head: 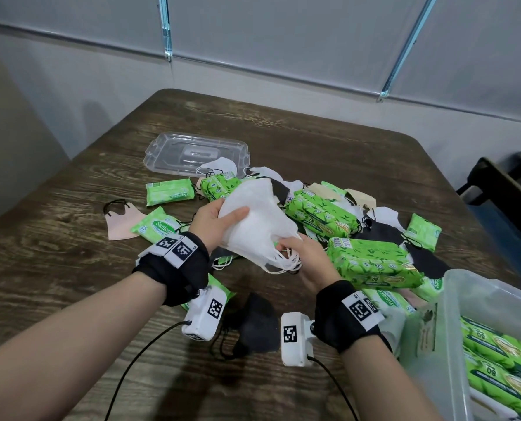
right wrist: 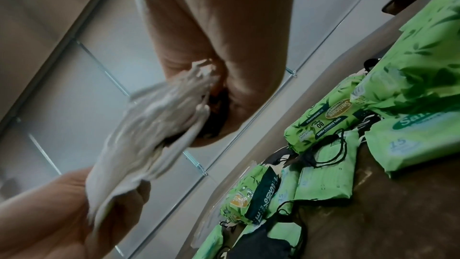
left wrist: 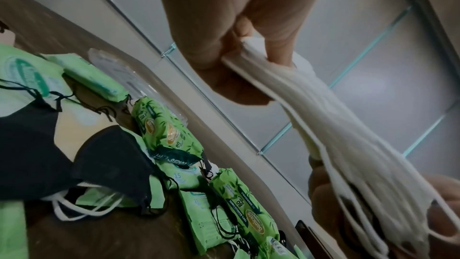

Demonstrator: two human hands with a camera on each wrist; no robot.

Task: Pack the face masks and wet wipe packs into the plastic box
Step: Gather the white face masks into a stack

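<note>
A stack of white face masks (head: 259,220) is held above the table by both hands. My left hand (head: 219,221) grips its upper left edge, thumb on top; in the left wrist view the fingers pinch the stack (left wrist: 311,117). My right hand (head: 301,256) grips the lower end by the ear loops, as the right wrist view shows on the stack (right wrist: 154,125). Green wet wipe packs (head: 371,262) and loose masks in black, white and beige lie scattered behind. The clear plastic box (head: 453,323) stands at the lower right with green packs (head: 496,360) inside.
The clear box lid (head: 192,153) lies at the back of the wooden table (head: 71,268). A black mask (head: 256,326) lies between my wrists, a pink one (head: 119,226) at the left. A dark chair (head: 505,189) stands off the right edge.
</note>
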